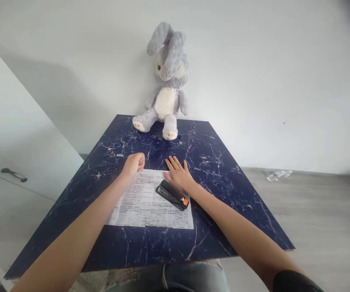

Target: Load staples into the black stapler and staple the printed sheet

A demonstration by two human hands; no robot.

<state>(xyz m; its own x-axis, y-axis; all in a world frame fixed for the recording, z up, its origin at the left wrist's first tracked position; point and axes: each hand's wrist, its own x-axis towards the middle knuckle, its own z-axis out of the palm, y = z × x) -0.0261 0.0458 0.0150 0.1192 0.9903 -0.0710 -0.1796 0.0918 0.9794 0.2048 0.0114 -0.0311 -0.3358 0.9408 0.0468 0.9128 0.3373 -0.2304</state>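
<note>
My left hand is closed in a fist at the far left corner of a printed sheet of paper, with nothing showing in it. Palm down, my right hand lies with its fingers spread over the table and the sheet's far right corner. A black stapler with an orange mark near one end lies slantwise on the right part of the paper, just below my right hand. Left of my fist, a small grey strip, perhaps staples, lies on the table.
The blue marbled table reaches to the white wall. A grey plush rabbit sits at its far edge. On the left stands a white cabinet with a dark handle. Clear crumpled plastic lies on the floor at right.
</note>
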